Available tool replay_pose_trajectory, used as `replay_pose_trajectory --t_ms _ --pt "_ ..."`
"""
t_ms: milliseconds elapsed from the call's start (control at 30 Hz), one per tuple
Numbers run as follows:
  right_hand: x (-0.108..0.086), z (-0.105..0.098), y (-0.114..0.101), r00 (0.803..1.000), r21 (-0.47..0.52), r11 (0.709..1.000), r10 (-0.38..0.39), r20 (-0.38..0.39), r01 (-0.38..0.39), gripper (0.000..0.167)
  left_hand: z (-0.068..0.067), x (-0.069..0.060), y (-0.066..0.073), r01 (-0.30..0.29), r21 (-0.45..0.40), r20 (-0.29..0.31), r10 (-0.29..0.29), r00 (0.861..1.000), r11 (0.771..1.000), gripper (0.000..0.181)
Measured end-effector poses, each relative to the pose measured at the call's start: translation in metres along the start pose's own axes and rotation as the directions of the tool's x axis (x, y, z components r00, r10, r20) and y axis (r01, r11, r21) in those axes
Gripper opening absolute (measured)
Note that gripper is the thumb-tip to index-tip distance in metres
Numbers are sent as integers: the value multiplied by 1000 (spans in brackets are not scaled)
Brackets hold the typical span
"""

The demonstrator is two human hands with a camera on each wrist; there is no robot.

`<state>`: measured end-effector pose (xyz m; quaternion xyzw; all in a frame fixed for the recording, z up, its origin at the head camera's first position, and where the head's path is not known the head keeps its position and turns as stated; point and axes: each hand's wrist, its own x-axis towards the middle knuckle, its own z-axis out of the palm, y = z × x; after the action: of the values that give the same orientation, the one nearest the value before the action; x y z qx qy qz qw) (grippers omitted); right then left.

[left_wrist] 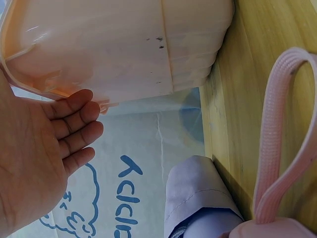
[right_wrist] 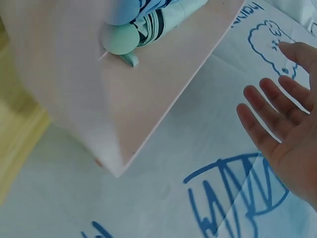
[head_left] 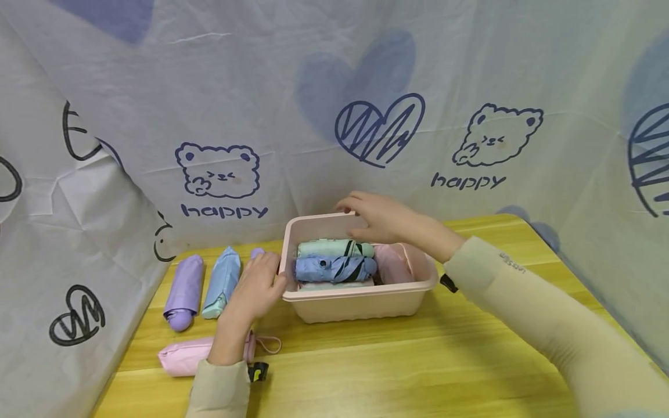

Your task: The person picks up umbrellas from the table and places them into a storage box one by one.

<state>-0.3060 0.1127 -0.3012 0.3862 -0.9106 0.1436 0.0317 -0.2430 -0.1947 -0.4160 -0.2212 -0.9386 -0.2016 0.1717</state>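
A pale pink plastic bin [head_left: 360, 305] stands on the table. Inside it lie folded umbrellas: a mint green one [head_left: 324, 248], a blue one [head_left: 326, 269] and a pink one [head_left: 393, 266], with another pale one partly hidden beneath the blue. At the bin's left end is my left hand [head_left: 255, 290], its fingers extended beside the wall and its thumb side close to the rim; whether it touches cannot be told. My right hand [head_left: 384, 219] hovers at the back rim with loosely spread fingers, holding nothing. In the right wrist view its fingers [right_wrist: 257, 119] are apart from the bin.
Left of the bin lie a purple umbrella [head_left: 185, 284] and a light blue one [head_left: 223, 284]. Another purple one [head_left: 257, 253] is mostly behind my left hand. A pink umbrella [head_left: 185, 355] lies under my left forearm. A printed cloth [head_left: 313, 174] hangs behind the wooden table [head_left: 418, 371].
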Motion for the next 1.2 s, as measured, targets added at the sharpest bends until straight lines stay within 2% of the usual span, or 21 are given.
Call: replay_pose_trajectory --t_ms 200,400,567,767,1100,1200 --pt "-26 5 9 989 48 999 27 -146 -21 53 0 0 -1 -4 4 -1 4 1000 1000 15" --pt "-51 18 19 950 80 994 91 -298 -71 53 0 0 0 -10 2 -5 10 1000 1000 15" --pt "-71 29 25 919 72 992 124 -375 -104 55 -1 0 1 -10 -3 -8 10 1000 1000 16" --pt "-91 42 32 893 52 989 147 -426 -138 58 -1 -1 -1 -6 0 -8 6 1000 1000 17" --pt "-125 58 41 871 59 968 246 -425 -245 65 -1 0 0 -3 4 7 3 1000 1000 17" --pt "-132 60 43 864 70 964 260 -432 -255 67 -2 -1 1 -3 0 6 3 1000 1000 17"
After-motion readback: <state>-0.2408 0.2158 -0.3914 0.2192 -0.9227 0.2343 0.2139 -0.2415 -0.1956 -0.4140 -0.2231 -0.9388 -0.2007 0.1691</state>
